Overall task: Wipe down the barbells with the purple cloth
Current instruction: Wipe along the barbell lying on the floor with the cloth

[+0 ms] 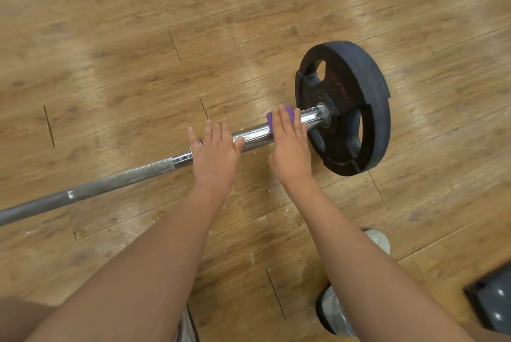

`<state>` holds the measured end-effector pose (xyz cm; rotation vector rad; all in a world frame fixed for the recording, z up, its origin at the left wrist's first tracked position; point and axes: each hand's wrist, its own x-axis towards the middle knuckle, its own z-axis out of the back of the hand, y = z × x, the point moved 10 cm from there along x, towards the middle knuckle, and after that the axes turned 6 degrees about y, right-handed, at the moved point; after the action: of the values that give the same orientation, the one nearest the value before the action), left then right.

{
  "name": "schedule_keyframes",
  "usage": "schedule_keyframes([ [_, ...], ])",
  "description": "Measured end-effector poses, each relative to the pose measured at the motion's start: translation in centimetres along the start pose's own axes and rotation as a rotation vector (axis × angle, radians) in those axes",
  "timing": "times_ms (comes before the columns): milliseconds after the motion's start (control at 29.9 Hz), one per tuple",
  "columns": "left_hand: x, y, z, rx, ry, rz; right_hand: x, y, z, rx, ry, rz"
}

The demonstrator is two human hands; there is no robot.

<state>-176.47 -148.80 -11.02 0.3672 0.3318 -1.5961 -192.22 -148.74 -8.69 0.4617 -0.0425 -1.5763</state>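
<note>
A barbell (121, 180) lies on the wooden floor, running from the lower left up to a black weight plate (359, 109) at the right. Its chrome sleeve (254, 135) shows between my hands. My left hand (214, 152) rests flat on the bar near the collar, fingers straight. My right hand (290, 142) presses the purple cloth (272, 117) onto the sleeve beside the plate, fingers straight. Most of the cloth is hidden under that hand.
My shoes (331, 311) stand on the wooden floor (138, 37) at the bottom right. A dark metal object (492, 303) sits at the lower right corner. Small crumbs of debris lie on the floor below the bar.
</note>
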Motion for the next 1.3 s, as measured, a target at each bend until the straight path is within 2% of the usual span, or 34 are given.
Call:
schedule_keyframes([
  [67, 0.0, 0.0, 0.0, -0.010, 0.001, 0.000, 0.0, 0.1, 0.2, -0.028, 0.001, 0.018],
  [234, -0.5, -0.3, -0.4, -0.015, 0.013, 0.006, 0.0, -1.3, 0.8, -0.014, -0.023, -0.092],
  [468, -2.0, -0.9, -1.0, -0.068, 0.039, 0.008, -0.9, -0.4, 0.3, -0.102, 0.051, 0.027],
  [870, -5.1, -1.8, -2.4, -0.118, 0.034, 0.023, -4.5, -2.3, -0.6, -0.204, 0.065, 0.061],
  [1004, -6.4, -2.0, -2.4, -0.167, -0.033, 0.015, -5.3, -3.3, 0.0, -0.166, 0.063, -0.034],
  [1137, -7.7, -2.5, -2.4, -0.219, -0.064, 0.043, -7.0, -2.7, -1.3, -0.113, 0.092, 0.032],
  [1204, -8.5, -3.4, -2.1, -0.204, -0.066, -0.003, -7.1, -3.4, -1.2, -0.085, 0.092, 0.040],
  [1305, -9.3, -6.7, -2.5, -0.134, -0.045, -0.181, -7.4, -4.3, -1.0, -0.033, 0.077, -0.015],
])
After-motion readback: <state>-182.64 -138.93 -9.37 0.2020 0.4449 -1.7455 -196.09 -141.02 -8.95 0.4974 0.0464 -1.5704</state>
